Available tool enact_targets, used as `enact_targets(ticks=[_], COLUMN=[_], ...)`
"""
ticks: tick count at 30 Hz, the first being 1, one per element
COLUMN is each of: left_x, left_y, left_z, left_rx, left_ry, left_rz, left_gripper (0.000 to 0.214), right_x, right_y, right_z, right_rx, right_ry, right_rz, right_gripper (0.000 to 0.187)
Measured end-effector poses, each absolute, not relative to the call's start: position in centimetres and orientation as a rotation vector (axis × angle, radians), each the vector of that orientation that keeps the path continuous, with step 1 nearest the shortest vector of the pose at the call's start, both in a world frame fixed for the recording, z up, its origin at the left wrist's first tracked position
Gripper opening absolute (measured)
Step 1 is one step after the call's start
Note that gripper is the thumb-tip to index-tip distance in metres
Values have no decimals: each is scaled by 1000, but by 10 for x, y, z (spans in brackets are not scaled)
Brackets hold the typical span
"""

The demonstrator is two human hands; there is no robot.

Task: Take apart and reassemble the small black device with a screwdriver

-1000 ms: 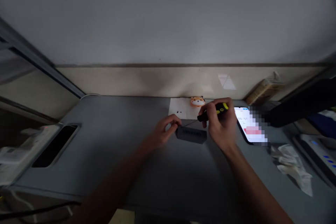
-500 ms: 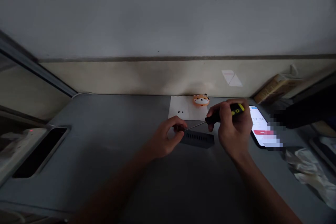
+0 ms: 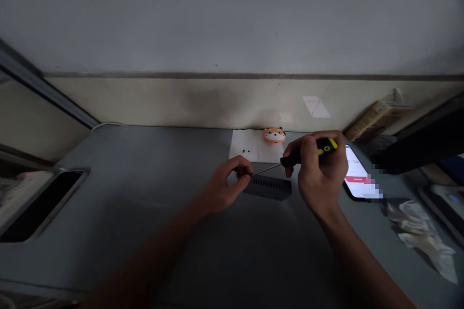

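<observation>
The screwdriver (image 3: 290, 160) is in the right hand (image 3: 322, 178), near the middle of the grey desk (image 3: 163, 164), its black-and-yellow handle gripped between the curled fingers and thumb. Its thin metal shaft slants down toward the left hand (image 3: 226, 186), the tip ending right by that hand's fingertips. The left hand is bent into a loose pinch, index finger arched over and thumb reaching toward it; something dark shows between them, but I cannot tell whether they hold the shaft's tip, a small part or the end of the dark slotted box (image 3: 268, 189). That box lies just below the shaft, between the two hands — a row of narrow slots runs along its upper face, and its left end is close against the left fingers. Behind it, a sheet of white paper (image 3: 237, 142) lies near the wall, with two tiny dark pieces (image 3: 246, 151) on it and an orange animal-faced object (image 3: 274, 136) at its back right. Just beyond the right hand — partly hidden by it — lies a phone (image 3: 357, 174) with a lit screen. Crumpled white tissue (image 3: 422, 236) sits nearer the right edge of view, and a worn carton (image 3: 375, 118) leans by the wall in the back right corner.
</observation>
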State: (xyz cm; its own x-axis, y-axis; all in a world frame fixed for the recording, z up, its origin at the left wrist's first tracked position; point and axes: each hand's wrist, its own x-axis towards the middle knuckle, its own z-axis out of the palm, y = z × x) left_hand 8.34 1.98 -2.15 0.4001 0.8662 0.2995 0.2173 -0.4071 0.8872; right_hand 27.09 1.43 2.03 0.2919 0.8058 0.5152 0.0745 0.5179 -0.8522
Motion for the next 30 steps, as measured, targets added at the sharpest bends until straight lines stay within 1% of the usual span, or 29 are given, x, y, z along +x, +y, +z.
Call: enact_targets(ticks=[6,10,19,22,26,30], left_x=[85,85,82,83,86,87], left_y=[19,19,17,17,18,18], left_z=[-21,-22,-25,-26,-24,-24], left_rx=[1837,1837,1837,1811,1785,1767], left_ry=[928,956,869,915,962,967], left_rz=[995,999,1040,1049,1023,1026], left_gripper=[7,6,6,3,7,7], right_x=[271,267,266,266,265,264], right_y=[13,11,10,10,9,8], right_z=[20,19,20,21,21,23], right_rx=[-932,-919,-902,-902,-878,-868], right_ry=[-1205,-1209,-1223,-1228,-1244,-1236], right_rz=[511,473,464,453,460,461], right_gripper=[27,26,23,24,24,25])
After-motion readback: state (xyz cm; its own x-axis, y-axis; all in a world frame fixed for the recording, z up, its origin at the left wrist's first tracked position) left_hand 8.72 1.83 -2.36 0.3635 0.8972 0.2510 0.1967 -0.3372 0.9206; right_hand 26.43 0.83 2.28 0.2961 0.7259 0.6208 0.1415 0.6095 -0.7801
